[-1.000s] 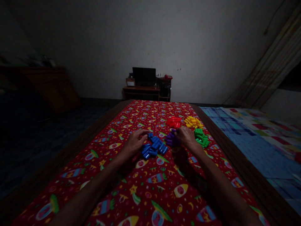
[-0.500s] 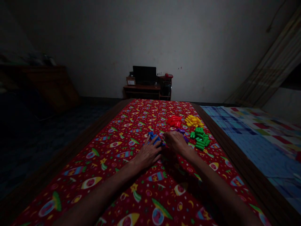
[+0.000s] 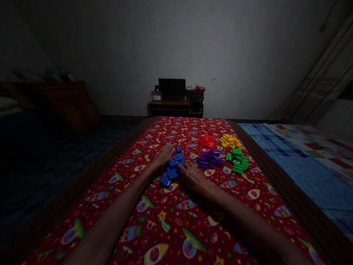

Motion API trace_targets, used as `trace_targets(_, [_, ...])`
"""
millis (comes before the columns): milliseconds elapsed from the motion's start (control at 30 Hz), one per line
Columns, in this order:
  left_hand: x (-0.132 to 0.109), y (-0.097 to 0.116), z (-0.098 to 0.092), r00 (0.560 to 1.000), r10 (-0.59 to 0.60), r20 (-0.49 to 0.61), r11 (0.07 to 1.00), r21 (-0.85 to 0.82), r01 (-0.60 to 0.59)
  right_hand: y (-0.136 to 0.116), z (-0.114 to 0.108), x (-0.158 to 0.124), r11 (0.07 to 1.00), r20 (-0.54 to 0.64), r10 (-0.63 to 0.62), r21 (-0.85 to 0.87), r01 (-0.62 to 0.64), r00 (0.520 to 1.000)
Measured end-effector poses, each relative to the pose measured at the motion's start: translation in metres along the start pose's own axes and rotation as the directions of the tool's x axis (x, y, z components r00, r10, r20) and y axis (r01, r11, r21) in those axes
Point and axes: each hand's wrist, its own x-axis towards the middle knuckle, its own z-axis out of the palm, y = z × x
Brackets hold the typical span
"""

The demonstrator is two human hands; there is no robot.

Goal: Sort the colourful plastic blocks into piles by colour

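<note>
A pile of short, rod-like blue plastic pieces lies on the red patterned cloth. My left hand rests along the pile's far left side, its fingers stretched forward and nothing visible in it. On the other side, my right hand is low over the cloth with its fingers apart, the tips touching the pile's right edge. One small blue group sits just beyond the main pile. Right of it, a heap of purple pieces lies apart from both hands.
Red pieces, yellow pieces and green pieces form separate heaps on the right. A brown border runs beside the cloth, with a blue checked sheet beyond. A desk with a monitor stands against the far wall.
My left hand has moved off the blue pieces to their left side. My right hand has come left and down from near the purple heap to the blue pile, uncovering the purple pieces.
</note>
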Motion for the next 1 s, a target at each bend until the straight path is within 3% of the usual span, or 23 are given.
trace_targets(100, [0.015, -0.003, 0.012, 0.988, 0.016, 0.155, 1.000, 0.005, -0.017, 0.003, 0.001, 0.000, 1.000, -0.005, -0.004, -0.002, 0.004, 1.000])
trace_targets(200, [0.017, 0.003, 0.021, 0.980, 0.039, 0.198, 0.999, -0.016, -0.036, 0.006, -0.002, -0.001, 1.000, -0.035, 0.000, -0.003, 0.000, 0.999])
trace_targets(333, [-0.008, 0.013, 0.017, 0.970, 0.094, 0.225, 0.995, -0.051, -0.085, 0.007, -0.019, -0.016, 0.999, -0.093, -0.023, 0.022, 0.026, 0.995])
trace_targets(400, [-0.025, 0.017, 0.011, 0.966, 0.116, 0.229, 0.991, -0.087, -0.099, 0.006, -0.034, -0.025, 0.999, -0.086, 0.027, 0.028, -0.025, 0.996])
trace_targets(500, [-0.044, 0.021, 0.004, 0.973, 0.114, 0.200, 0.981, -0.177, -0.079, 0.002, -0.054, -0.033, 0.987, 0.000, 0.154, 0.055, -0.154, 0.988])
trace_targets(600, [-0.055, 0.026, 0.001, 0.986, 0.057, 0.160, 0.971, -0.238, -0.018, -0.004, -0.062, -0.034, 0.975, 0.072, 0.195, 0.095, -0.201, 0.978])
trace_targets(833, [-0.071, 0.032, 0.000, 0.995, -0.067, 0.079, 0.953, -0.291, 0.088, -0.011, -0.044, -0.025, 0.971, -0.048, 0.202, 0.136, -0.194, 0.978])
trace_targets(1000, [-0.078, 0.029, 0.001, 0.994, -0.110, -0.018, 0.917, -0.388, 0.094, -0.011, -0.034, -0.009, 0.980, 0.045, 0.175, 0.089, -0.178, 0.984])
